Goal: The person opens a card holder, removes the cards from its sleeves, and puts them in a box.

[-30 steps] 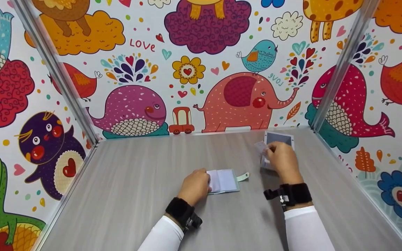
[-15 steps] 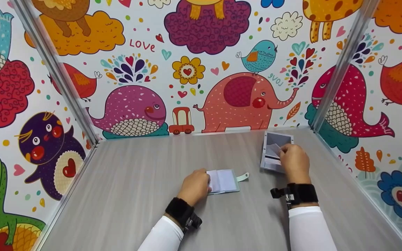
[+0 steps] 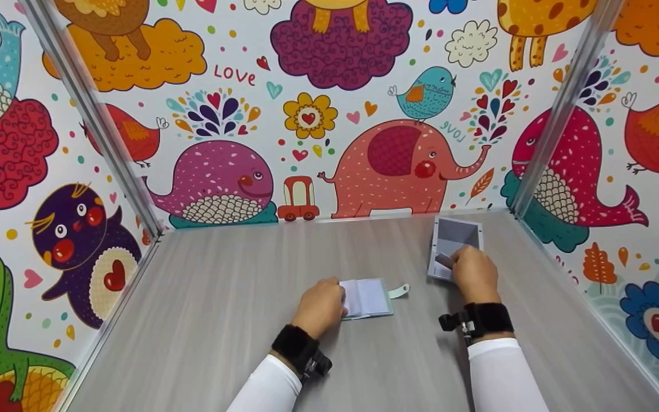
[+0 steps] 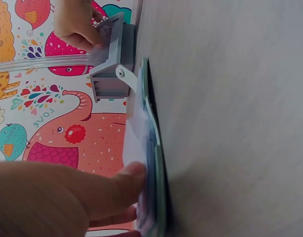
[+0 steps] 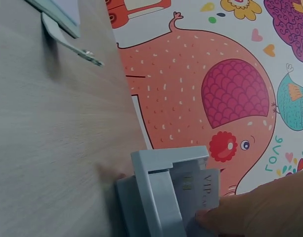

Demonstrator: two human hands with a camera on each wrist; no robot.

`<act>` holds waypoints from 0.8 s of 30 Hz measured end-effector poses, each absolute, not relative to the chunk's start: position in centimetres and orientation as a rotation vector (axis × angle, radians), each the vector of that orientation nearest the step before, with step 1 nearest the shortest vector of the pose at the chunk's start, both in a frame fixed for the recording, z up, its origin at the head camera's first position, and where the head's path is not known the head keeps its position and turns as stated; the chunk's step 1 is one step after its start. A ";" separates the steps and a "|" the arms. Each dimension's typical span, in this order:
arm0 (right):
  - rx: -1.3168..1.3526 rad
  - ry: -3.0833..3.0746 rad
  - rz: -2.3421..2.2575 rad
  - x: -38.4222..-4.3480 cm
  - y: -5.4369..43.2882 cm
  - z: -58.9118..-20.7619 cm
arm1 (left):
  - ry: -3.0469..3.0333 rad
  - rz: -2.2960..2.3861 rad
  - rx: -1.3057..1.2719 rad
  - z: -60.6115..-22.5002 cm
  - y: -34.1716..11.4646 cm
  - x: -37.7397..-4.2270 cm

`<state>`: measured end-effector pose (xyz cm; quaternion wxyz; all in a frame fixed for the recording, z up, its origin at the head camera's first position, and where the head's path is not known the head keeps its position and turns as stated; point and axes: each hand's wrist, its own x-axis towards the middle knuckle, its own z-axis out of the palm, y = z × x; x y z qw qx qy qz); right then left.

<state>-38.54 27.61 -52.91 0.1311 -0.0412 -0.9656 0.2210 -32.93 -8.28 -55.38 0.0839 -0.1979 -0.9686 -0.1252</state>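
Observation:
A mint-edged card holder [image 3: 372, 297] lies spread on the table with its pale clear pages showing, its snap strap [image 3: 399, 290] pointing right. My left hand [image 3: 319, 303] holds its left side; in the left wrist view the thumb [image 4: 134, 173] presses on the pages. To the right, my right hand [image 3: 474, 273] is at the near right side of a grey open-topped box [image 3: 458, 230]. It pinches a card [image 3: 444, 260] at the box opening. In the right wrist view this card [image 5: 210, 185] shows the letters VIP. The box's lower inside is partly hidden by the hand.
The wood-grain table [image 3: 238, 320] spreads around both hands. Printed cartoon walls [image 3: 221, 177] close it off at the back and sides, with metal posts [image 3: 106, 137] at the corners. The box stands near the back wall.
My right hand has moved from above the box's left edge, to its right side, then slightly down and left, with a card between its fingers. My left hand and the card holder stay put.

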 end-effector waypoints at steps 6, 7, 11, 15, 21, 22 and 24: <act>-0.065 -2.893 0.571 -38.5 27.3 -52.9 | -2.894 -0.374 -0.590 -55.3 -8.3 -32.8; -0.066 -2.909 0.567 -38.5 27.2 -52.8 | -2.894 -0.374 -0.591 -55.3 -8.3 -32.8; -0.090 -2.962 0.548 -38.5 26.9 -52.5 | -2.864 -0.367 -0.607 -55.4 -8.4 -32.7; -0.131 -2.954 0.543 -38.6 26.6 -52.6 | -2.837 -0.352 -0.626 -55.6 -8.5 -32.7; -0.139 -2.830 0.558 -38.8 26.5 -53.4 | -2.862 -0.366 -0.613 -55.3 -8.4 -32.6; -0.129 -2.823 0.548 -38.8 26.5 -53.4 | -2.868 -0.368 -0.610 -55.3 -8.4 -32.7; -0.110 -2.832 0.531 -38.8 26.5 -53.5 | -2.875 -0.368 -0.606 -55.2 -8.4 -32.7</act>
